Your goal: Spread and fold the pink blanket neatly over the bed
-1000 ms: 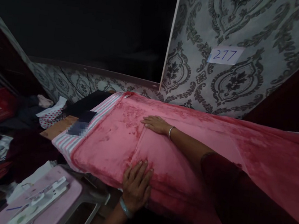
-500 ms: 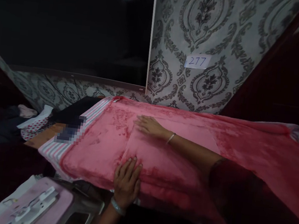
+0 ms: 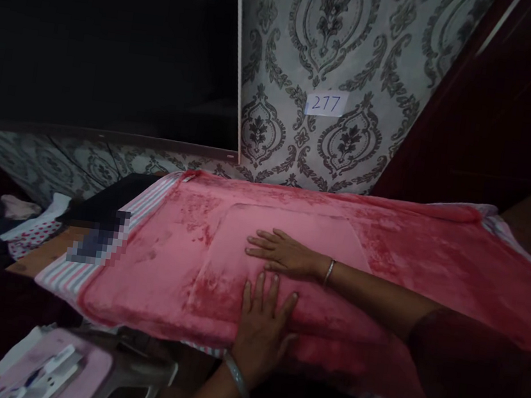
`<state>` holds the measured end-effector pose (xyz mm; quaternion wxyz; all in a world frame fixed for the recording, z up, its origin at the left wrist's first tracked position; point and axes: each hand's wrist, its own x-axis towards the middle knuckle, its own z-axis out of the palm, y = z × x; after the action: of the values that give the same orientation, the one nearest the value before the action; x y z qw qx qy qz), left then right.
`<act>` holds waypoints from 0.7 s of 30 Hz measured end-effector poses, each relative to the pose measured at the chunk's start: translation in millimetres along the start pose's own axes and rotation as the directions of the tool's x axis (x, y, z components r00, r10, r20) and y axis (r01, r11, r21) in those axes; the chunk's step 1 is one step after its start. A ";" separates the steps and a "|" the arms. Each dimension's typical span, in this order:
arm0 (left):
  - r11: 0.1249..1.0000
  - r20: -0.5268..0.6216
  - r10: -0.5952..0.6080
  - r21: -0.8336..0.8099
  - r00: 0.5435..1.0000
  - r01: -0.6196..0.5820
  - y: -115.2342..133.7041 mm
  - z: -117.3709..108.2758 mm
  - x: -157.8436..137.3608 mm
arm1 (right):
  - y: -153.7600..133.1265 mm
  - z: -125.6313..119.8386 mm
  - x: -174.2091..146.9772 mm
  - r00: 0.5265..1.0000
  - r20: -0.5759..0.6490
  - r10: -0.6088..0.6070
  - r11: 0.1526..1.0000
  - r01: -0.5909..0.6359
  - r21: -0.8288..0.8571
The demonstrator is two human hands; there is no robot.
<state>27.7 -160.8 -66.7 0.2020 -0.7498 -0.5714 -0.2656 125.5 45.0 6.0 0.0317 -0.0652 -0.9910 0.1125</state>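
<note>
Two bare hands work over one red-and-pink plush blanket with a striped border (image 3: 152, 256), which lies spread along the bench (image 3: 40, 253); a tan corner of the bench shows past its left end. One flat, pale-pink fabric panel with rounded corners (image 3: 247, 229) lies on the blanket, left of the bench's middle, reaching from near the far edge toward the near edge; whether it is a separate piece cannot be told. One blurred dark-blue item (image 3: 98, 240) rests on the striped border at the left end. One pink-topped stool (image 3: 86, 358) stands below the bench's near left corner, bearing one white strip-shaped object (image 3: 55, 370).

The left hand (image 3: 259, 334), wearing one pale bangle (image 3: 236, 376), lies over the panel's near edge, fingers straight and spread wide, gripping nothing. The right hand (image 3: 287, 255), with one thin silvery bracelet (image 3: 329, 272), rests flat near the panel's middle, fingers extended and slightly parted, its palm down.

One white paper label (image 3: 326, 103) on the grey patterned wall (image 3: 307, 55) reads "277" in blue. One small white tag (image 3: 189, 178) at the blanket's far left corner is too small to read.
</note>
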 end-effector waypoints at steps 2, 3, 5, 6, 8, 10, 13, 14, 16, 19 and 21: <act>1.000 0.007 0.019 -0.005 1.000 -0.019 -1.6 1.2 -5.1 | 18.3 -2.3 7.8 0.998 -0.005 0.057 0.998 -0.057 -0.024; 1.000 0.011 0.021 -0.008 1.000 -0.021 -2.6 0.7 -6.7 | 28.5 -4.0 12.5 0.995 -0.006 0.097 0.995 -0.097 -0.036; 1.000 0.020 0.018 -0.012 1.000 -0.018 -3.8 -0.8 -8.0 | 49.8 -7.3 22.5 0.980 -0.007 0.197 0.979 -0.197 -0.048; 1.000 0.026 0.016 -0.014 1.000 -0.016 -4.0 -1.4 -8.0 | 60.2 -8.6 27.4 0.969 -0.009 0.249 0.968 -0.249 -0.043; 1.000 0.038 0.011 -0.018 0.999 -0.010 -4.1 -1.7 -7.4 | 79.5 -10.2 35.5 0.941 -0.011 0.337 0.941 -0.337 -0.004; 1.000 0.039 0.014 -0.018 0.999 -0.013 -4.4 -1.1 -7.1 | 94.7 -10.5 40.6 0.914 -0.005 0.406 0.912 -0.405 0.057; 1.000 0.024 0.023 -0.008 0.999 -0.023 -5.5 0.5 -7.2 | 107.1 -11.8 44.5 0.861 0.009 0.508 0.856 -0.506 0.111; 1.000 0.020 0.026 -0.004 0.999 -0.025 -6.0 1.1 -7.2 | 108.4 -13.3 45.5 0.842 0.008 0.540 0.836 -0.537 0.108; 1.000 0.012 0.029 -0.001 1.000 -0.029 -6.9 2.3 -7.0 | 107.0 -18.8 47.2 0.811 -0.009 0.585 0.808 -0.582 0.087; 1.000 0.002 0.028 -0.009 1.000 -0.028 -8.2 3.9 -6.4 | 96.0 -31.2 45.9 0.792 -0.093 0.603 0.798 -0.600 0.058; 0.999 0.002 0.026 -0.019 1.000 -0.026 -9.2 3.9 -6.1 | 82.8 -37.8 37.9 0.811 -0.174 0.558 0.827 -0.561 0.040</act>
<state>18.2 -160.5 -73.6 0.1977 -0.7593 -0.5593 -0.2675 101.1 138.4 25.8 0.0853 -0.3636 -0.9218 0.1040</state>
